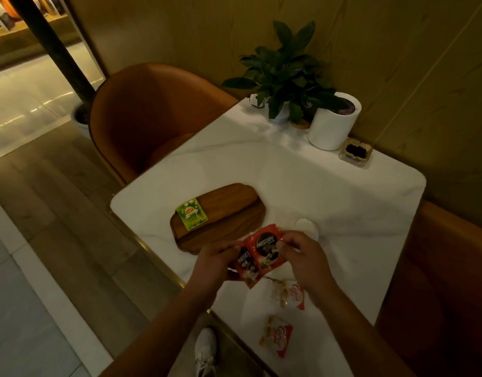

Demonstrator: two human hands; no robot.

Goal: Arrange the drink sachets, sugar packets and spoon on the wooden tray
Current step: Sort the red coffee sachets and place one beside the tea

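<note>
Holding two red Nescafé coffee sachets (257, 254) fanned just above the near end of the oval brown wooden tray (229, 213), left hand (215, 261) and right hand (302, 257) both pinching their edges with closed fingers. Lying on the tray's left end, a green Lipton tea sachet (191, 214); resting nearer on the white marble table (343, 202), two white-and-red creamer packets (290, 295).

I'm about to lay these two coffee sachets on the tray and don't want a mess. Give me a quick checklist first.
1. Both red Nescafe sachets gripped: ok, left hand and right hand pinch them.
2. Free space on wooden tray: ok, only the green Lipton tea sachet lies at its left end.
3. Sachets separated: not ok, they overlap.
4. Creamer packets clear of the path: ok, nearer than the tray.
5. Spoon located: cannot tell.
</note>
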